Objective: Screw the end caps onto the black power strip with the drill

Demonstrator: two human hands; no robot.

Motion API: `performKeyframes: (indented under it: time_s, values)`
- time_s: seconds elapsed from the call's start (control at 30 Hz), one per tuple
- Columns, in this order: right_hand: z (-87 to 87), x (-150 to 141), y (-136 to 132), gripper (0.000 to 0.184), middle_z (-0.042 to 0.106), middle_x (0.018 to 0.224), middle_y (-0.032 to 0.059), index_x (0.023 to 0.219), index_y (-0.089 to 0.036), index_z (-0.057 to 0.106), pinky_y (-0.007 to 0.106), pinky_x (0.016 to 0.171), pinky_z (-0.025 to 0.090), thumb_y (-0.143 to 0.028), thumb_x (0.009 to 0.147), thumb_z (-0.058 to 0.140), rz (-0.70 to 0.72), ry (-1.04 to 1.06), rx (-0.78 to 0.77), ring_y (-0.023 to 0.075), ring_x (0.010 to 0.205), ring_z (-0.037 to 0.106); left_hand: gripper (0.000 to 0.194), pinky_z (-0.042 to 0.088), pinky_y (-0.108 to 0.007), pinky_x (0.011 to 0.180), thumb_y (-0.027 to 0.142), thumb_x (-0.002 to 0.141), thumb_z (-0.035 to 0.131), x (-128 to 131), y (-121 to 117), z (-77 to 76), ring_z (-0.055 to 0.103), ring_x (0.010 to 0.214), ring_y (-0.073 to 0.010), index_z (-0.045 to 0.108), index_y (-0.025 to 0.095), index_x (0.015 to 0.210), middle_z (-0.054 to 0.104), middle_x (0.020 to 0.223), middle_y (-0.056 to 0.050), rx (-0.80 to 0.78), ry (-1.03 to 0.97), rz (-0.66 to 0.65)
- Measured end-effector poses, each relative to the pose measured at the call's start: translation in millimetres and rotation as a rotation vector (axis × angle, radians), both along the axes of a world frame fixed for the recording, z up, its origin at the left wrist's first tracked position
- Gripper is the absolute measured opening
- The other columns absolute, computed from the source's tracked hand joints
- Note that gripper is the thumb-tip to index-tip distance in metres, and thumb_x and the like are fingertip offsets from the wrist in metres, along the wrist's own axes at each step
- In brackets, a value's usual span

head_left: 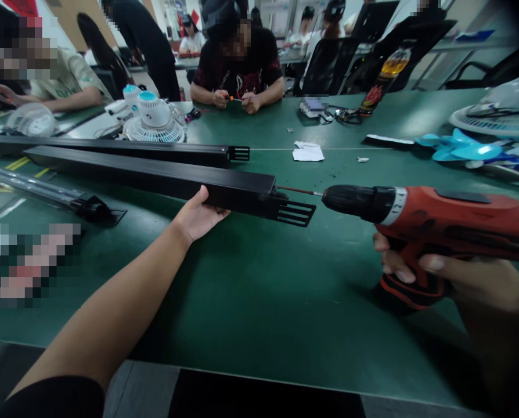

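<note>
My left hand (202, 216) grips a long black rectangular tube (164, 174) near its right end, thumb on the near side and fingers beneath. A flat slotted black tab (295, 213) sticks out of that end. In my right hand (455, 270) is a red and black cordless drill (442, 217), held by its handle. A long thin brownish bit (298, 190) runs from the chuck toward the tube's end; whether its tip is inside cannot be made out. Behind this tube lies a second black tube (164, 149) with a similar slotted end.
On the green table (251, 302) stand white fan parts (152, 116) at back left and light blue fan blades (464, 145) at right. White paper (308, 152) lies behind the drill bit. A bottle (385, 81) stands farther back. Across the table, a person (240, 64) holds a small orange-handled tool.
</note>
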State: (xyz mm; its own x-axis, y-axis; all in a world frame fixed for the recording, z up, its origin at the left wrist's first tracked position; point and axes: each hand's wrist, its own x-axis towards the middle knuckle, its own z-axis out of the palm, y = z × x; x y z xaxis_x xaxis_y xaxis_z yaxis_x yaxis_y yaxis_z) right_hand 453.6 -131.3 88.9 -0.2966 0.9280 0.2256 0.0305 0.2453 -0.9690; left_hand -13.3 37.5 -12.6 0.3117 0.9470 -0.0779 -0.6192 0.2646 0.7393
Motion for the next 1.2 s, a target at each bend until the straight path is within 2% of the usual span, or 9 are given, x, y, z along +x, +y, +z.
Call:
performKeyframes:
  time_s: [0.07, 0.23, 0.33, 0.53, 0.63, 0.77, 0.93, 1.1, 1.2]
  values:
    - [-1.7, 3, 0, 0.034, 0.088, 0.092, 0.0061, 0.121, -0.026, 0.099, 0.026, 0.042, 0.060, -0.052, 0.101, 0.109, -0.003, -0.002, 0.005, 0.0155, 0.050, 0.071, 0.057, 0.070, -0.049, 0.119, 0.068, 0.100, 0.101, 0, 0, 0.4, 0.083, 0.148, -0.0397, 0.086, 0.030, 0.140, 0.092, 0.140, -0.013, 0.002, 0.009, 0.003]
    - [-2.2, 5, -1, 0.033, 0.078, 0.067, 0.0011, 0.125, -0.027, 0.096, 0.023, 0.045, 0.059, -0.055, 0.108, 0.102, 0.074, -0.033, -0.027, 0.0162, 0.048, 0.068, 0.053, 0.072, -0.047, 0.111, 0.067, 0.102, 0.101, 4, -2, 3.0, 0.085, 0.140, -0.0380, 0.087, 0.028, 0.136, 0.093, 0.137, -0.014, 0.006, 0.021, 0.022]
    - [-0.1, 1, -1, 0.032, 0.076, 0.065, 0.0012, 0.122, -0.025, 0.097, 0.023, 0.044, 0.059, -0.054, 0.107, 0.102, 0.049, -0.019, 0.006, 0.0162, 0.047, 0.066, 0.055, 0.071, -0.046, 0.110, 0.068, 0.100, 0.102, 7, -4, 5.3, 0.086, 0.140, -0.0385, 0.087, 0.027, 0.133, 0.093, 0.134, -0.015, 0.003, 0.035, 0.057]
    - [-6.1, 10, -2, 0.034, 0.082, 0.075, 0.0047, 0.126, -0.025, 0.097, 0.028, 0.039, 0.057, -0.051, 0.105, 0.104, 0.051, 0.006, -0.041, 0.0185, 0.046, 0.066, 0.054, 0.070, -0.046, 0.113, 0.066, 0.098, 0.105, 7, -4, 6.3, 0.084, 0.145, -0.0394, 0.088, 0.029, 0.134, 0.093, 0.136, -0.013, 0.016, 0.039, 0.035]
    - [-11.0, 19, -1, 0.034, 0.083, 0.077, 0.0048, 0.131, -0.027, 0.095, 0.030, 0.043, 0.061, -0.051, 0.107, 0.103, 0.072, -0.022, -0.095, 0.0205, 0.050, 0.070, 0.054, 0.070, -0.047, 0.113, 0.067, 0.100, 0.102, 5, -3, 5.2, 0.084, 0.142, -0.0392, 0.088, 0.029, 0.135, 0.094, 0.136, -0.013, 0.020, 0.032, 0.025]
    - [-10.0, 17, -1, 0.039, 0.088, 0.086, 0.0073, 0.128, -0.025, 0.095, 0.030, 0.044, 0.063, -0.052, 0.103, 0.108, 0.035, -0.022, -0.058, 0.0201, 0.052, 0.074, 0.055, 0.069, -0.049, 0.117, 0.069, 0.101, 0.100, 1, -2, 4.1, 0.084, 0.144, -0.0391, 0.087, 0.031, 0.137, 0.094, 0.135, -0.011, 0.006, 0.012, -0.014]
    - [-6.2, 14, -2, 0.036, 0.085, 0.075, 0.0056, 0.127, -0.025, 0.095, 0.028, 0.043, 0.061, -0.052, 0.106, 0.105, 0.055, -0.021, -0.055, 0.0197, 0.049, 0.072, 0.054, 0.068, -0.050, 0.121, 0.069, 0.101, 0.099, 2, -3, 6.1, 0.083, 0.147, -0.0393, 0.087, 0.031, 0.137, 0.093, 0.135, -0.011, -0.008, 0.015, -0.001]
    - [-7.8, 19, -3, 0.038, 0.086, 0.078, 0.0071, 0.131, -0.025, 0.093, 0.029, 0.043, 0.060, -0.054, 0.108, 0.103, 0.081, -0.026, -0.141, 0.0214, 0.052, 0.073, 0.052, 0.070, -0.049, 0.118, 0.066, 0.103, 0.099, 3, -4, 7.5, 0.084, 0.144, -0.0391, 0.087, 0.030, 0.138, 0.093, 0.136, -0.012, -0.007, 0.010, 0.008]
    - [-6.5, 14, -3, 0.039, 0.084, 0.073, 0.0054, 0.128, -0.025, 0.094, 0.027, 0.042, 0.059, -0.056, 0.106, 0.105, 0.067, -0.026, -0.098, 0.0199, 0.048, 0.070, 0.053, 0.071, -0.048, 0.116, 0.065, 0.103, 0.099, 1, -3, 6.0, 0.086, 0.140, -0.0387, 0.086, 0.029, 0.139, 0.094, 0.136, -0.013, 0.001, -0.013, -0.016]
